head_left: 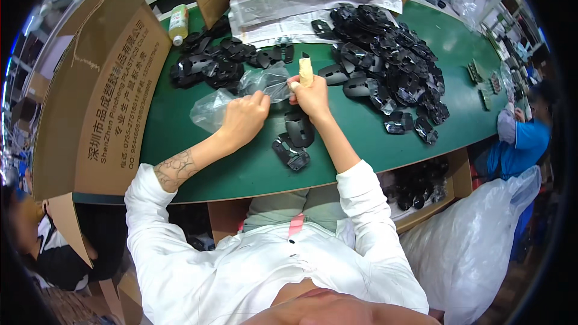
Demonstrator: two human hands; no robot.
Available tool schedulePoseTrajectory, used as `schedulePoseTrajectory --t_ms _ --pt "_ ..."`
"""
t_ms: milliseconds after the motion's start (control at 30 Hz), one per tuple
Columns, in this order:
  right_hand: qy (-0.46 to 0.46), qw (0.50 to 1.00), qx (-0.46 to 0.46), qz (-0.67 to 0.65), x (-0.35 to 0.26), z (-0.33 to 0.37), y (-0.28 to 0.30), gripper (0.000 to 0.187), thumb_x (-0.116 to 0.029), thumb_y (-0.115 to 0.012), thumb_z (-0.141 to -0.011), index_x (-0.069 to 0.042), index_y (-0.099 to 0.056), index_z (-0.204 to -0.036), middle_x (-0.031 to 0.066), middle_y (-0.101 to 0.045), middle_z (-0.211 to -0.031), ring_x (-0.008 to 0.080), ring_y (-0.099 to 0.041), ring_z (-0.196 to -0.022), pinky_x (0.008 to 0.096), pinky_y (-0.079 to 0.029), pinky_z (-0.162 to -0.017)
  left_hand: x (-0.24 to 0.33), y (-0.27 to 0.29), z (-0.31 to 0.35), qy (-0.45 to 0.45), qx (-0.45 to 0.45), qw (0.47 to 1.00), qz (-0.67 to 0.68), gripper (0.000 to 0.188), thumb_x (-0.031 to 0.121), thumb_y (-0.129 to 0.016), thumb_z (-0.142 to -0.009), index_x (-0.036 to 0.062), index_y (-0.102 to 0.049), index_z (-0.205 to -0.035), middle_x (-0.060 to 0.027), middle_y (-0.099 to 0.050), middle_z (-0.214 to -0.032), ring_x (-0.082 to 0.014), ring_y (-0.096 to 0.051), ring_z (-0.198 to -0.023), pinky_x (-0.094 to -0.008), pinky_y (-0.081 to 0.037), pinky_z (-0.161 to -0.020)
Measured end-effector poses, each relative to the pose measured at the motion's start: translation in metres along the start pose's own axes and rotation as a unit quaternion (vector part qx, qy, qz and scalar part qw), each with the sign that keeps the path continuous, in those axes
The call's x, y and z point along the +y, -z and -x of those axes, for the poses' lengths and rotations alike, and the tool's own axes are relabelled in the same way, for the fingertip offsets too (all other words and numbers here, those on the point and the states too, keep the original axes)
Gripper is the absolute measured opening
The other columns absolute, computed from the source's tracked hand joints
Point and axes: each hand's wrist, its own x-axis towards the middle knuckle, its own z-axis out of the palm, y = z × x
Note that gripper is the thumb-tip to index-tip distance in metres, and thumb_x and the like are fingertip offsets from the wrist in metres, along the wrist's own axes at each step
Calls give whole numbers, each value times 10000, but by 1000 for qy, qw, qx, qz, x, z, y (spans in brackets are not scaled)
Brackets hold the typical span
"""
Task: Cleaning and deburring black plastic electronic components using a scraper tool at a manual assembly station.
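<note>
Clear plastic bag (265, 82) is stretched between my two hands over the green table. My left hand (245, 118) is closed on the bag's near edge. My right hand (312, 97) is wrapped round a knife (306, 72) with a yellowish, wrapped handle and a short dark blade pointing away from me. Its thumb side also meets the bag. Just below the right hand lies a black computer mouse shell (299, 129). Nearer me is another black mouse part (291, 151) with its inner side showing.
A large heap of black mouse shells (397, 66) covers the table's right, and a smaller pile (211, 63) lies left. A bottle (179, 24) stands beside a tall cardboard box (108, 96). Below right are an open carton (460, 174) and a big plastic sack (475, 247). A person in blue (524, 144) sits right.
</note>
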Motion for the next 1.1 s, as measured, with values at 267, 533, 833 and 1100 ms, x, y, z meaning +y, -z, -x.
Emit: schedulePoseTrajectory --t_ms 267,533,833,1100 --pt "-3 998 15 -68 -7 3 6 44 3 -599 -824 7 -643 -826 69 -624 -709 141 -606 -492 262 -516 -469 -63 97 -65 46 -45 978 198 51 28 -609 -770 1 -585 -734 -112 -624 -738 -284 -562 -590 -384 -462 -568" --pt "4 998 3 -58 -4 0 10 36 -6 -607 -829 5 -639 -840 69 -615 -701 148 -614 -505 267 -524 -486 -112 121 -114 -72 -203 973 77 40 21 -641 -750 10 -607 -732 -74 -642 -757 -206 -541 -646 -309 -450 -622" --pt "5 999 -1 -39 -8 2 13 34 -11 -620 -826 8 -633 -851 69 -617 -702 144 -610 -501 265 -521 -487 -142 116 -158 11 -300 923 240 86 81 -604 -830 8 -648 -835 -4 -577 -744 -108 -486 -665 -246 -414 -637" --pt "18 998 7 -53 -10 4 12 40 -26 -633 -834 5 -628 -859 62 -617 -690 141 -617 -503 265 -515 -486 -163 93 -163 99 -161 914 360 171 148 -565 -860 3 -600 -775 -3 -520 -673 -95 -420 -621 -236 -375 -581"
